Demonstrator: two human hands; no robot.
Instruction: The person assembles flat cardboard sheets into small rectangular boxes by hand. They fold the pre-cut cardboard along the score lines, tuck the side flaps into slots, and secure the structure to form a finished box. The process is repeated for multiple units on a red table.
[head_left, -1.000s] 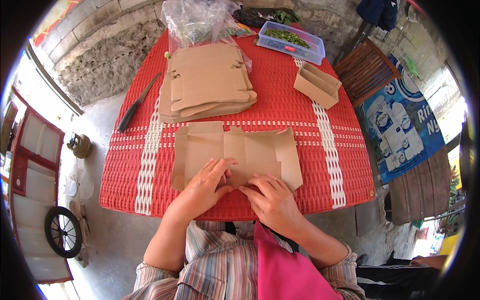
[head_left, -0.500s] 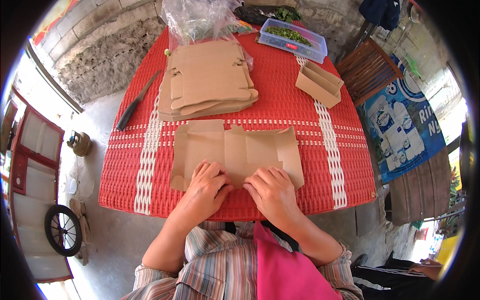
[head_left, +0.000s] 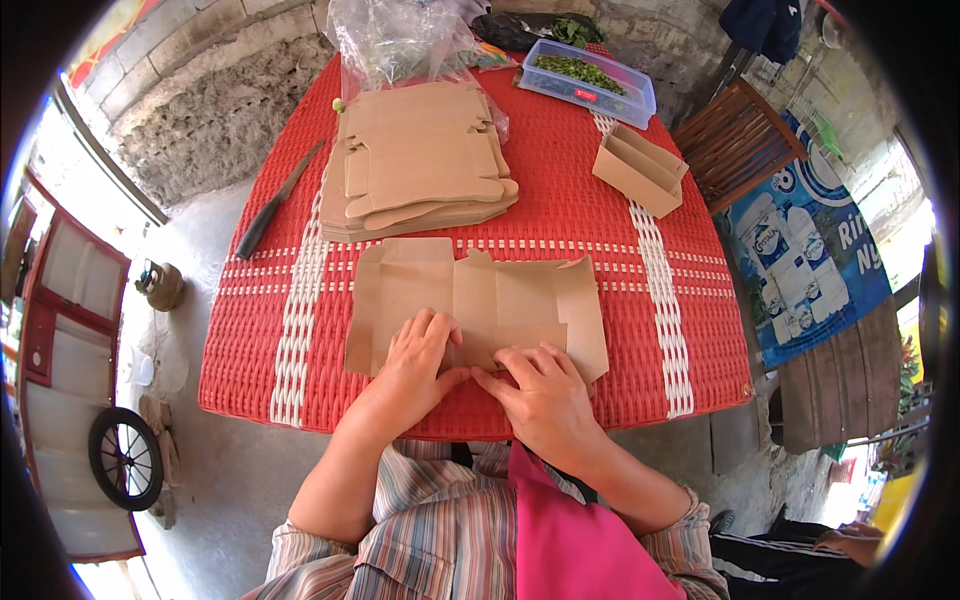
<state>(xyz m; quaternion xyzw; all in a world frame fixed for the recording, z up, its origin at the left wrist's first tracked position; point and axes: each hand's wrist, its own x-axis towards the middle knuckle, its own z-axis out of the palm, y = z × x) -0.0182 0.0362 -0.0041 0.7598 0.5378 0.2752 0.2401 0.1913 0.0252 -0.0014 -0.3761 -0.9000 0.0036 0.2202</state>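
A brown cardboard box blank lies partly unfolded at the table's near side, its creases and side flaps showing. My left hand grips its near edge left of the middle, fingers bent over the board and thumb at the front edge. Just to the right, my right hand pinches the same edge, fingers on a folded-up flap. The two thumb tips nearly meet. What lies under the fingers is hidden.
Behind the blank is a stack of flat cardboard blanks. A knife lies to its left. Far right stand a folded cardboard box and a plastic tub of chopped greens. A clear plastic bag sits at the back of the red woven table.
Both hands have moved closer together along the near edge. My right thumb has slid left toward my left thumb, and the blank has shifted very slightly.
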